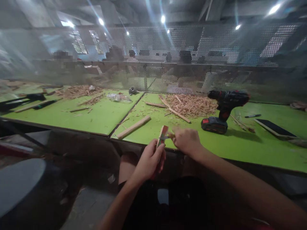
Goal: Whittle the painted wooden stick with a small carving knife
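My left hand (151, 158) is closed around the lower end of a small flat block (164, 130), held tilted upward at the table's near edge. The block has pale wooden sides and a reddish-brown face with a greenish patch lower down. My right hand (186, 139) is closed on a small knife (170, 135) with a wood-coloured handle. Its short grey blade lies across the face of the block; motion blur hides the exact contact. Just left of my hands, a rounded wooden stick (134, 126) rests on the green table (96, 119).
A cordless drill (225, 110) stands on its battery to the right, with a pen (253, 116) and a phone (275, 127) beyond it. Wood shavings (194, 105) lie behind my hands. A clear plastic bottle (119, 97) lies at left, before a perforated metal screen (153, 48).
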`<state>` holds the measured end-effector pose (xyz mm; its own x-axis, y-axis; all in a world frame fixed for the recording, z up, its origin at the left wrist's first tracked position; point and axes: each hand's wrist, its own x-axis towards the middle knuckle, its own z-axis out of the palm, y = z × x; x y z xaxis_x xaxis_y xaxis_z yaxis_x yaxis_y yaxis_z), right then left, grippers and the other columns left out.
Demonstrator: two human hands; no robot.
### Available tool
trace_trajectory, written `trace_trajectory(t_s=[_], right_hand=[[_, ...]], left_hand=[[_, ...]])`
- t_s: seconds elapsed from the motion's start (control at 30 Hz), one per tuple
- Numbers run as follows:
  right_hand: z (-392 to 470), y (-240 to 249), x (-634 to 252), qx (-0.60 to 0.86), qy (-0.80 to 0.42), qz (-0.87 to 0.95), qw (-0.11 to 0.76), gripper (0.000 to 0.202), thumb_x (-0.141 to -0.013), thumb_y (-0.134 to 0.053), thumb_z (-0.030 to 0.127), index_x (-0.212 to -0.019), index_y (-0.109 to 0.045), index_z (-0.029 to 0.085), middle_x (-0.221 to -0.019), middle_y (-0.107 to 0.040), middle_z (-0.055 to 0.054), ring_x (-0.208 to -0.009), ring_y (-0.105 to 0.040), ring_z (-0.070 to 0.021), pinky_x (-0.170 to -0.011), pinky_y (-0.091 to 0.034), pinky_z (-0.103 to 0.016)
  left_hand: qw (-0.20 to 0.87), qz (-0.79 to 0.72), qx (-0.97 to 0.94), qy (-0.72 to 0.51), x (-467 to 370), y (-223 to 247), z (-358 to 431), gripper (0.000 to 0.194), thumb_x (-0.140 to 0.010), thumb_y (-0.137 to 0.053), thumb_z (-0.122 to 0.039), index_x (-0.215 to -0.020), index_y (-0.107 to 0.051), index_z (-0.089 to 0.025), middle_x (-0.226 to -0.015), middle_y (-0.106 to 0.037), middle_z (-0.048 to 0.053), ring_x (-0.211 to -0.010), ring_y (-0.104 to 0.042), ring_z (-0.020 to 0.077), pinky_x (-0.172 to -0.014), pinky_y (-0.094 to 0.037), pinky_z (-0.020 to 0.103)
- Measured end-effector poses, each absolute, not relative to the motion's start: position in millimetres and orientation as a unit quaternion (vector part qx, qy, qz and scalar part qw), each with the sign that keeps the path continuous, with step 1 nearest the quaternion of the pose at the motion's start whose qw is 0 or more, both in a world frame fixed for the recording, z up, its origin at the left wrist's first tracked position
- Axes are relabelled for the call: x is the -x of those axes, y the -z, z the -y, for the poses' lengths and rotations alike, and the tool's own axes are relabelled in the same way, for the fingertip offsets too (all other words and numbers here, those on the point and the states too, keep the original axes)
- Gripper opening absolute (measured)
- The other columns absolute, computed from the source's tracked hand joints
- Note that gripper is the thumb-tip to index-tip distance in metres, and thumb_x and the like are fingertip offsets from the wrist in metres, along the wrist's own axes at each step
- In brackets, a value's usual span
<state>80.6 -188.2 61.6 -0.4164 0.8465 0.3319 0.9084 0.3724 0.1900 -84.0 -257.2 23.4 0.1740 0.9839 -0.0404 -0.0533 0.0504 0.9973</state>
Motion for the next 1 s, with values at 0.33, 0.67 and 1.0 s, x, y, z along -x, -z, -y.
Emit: trace_trajectory(t_s=[0.33, 0.67, 1.0], right_hand=[[166, -70, -73, 0.528, 0.207, 0.814, 0.125, 0.059, -0.104, -0.026, 0.03, -0.084, -0.076, 0.006, -0.075, -0.073, -0.016, -0.067, -0.063, -0.0195, -0.066, -0.039, -0.029], [142, -68, -56, 0.514, 0.174, 0.827, 0.146, 0.06, -0.104, -0.022, 0.027, -0.092, -0.076, 0.003, -0.082, -0.073, -0.021, -0.082, -0.067, -0.024, -0.075, -0.046, -0.036], [93, -102, -104, 0.667, 0.073, 0.733, 0.108, 0.041, -0.093, -0.048, 0.022, -0.11, -0.067, -0.01, -0.108, -0.066, -0.032, -0.101, -0.061, -0.0305, -0.087, -0.043, -0.039]], left_hand=[[0.487, -0.476, -0.522, -0.513, 60, -27, 252, 0.022, -0.094, -0.045, -0.043, -0.088, -0.044, -0.022, -0.069, -0.062, -0.003, -0.031, -0.039, 0.0059, -0.029, -0.028, 0.021], [0.486, -0.463, -0.514, -0.534, 76, -25, 236, 0.022, -0.093, -0.05, -0.041, -0.088, -0.048, -0.019, -0.068, -0.06, -0.002, -0.034, -0.037, 0.0042, -0.032, -0.029, 0.019], [0.523, -0.44, -0.516, -0.516, 59, -25, 281, 0.028, -0.092, -0.052, -0.046, -0.088, -0.049, -0.018, -0.068, -0.063, -0.002, -0.03, -0.036, 0.0031, -0.028, -0.026, 0.016]])
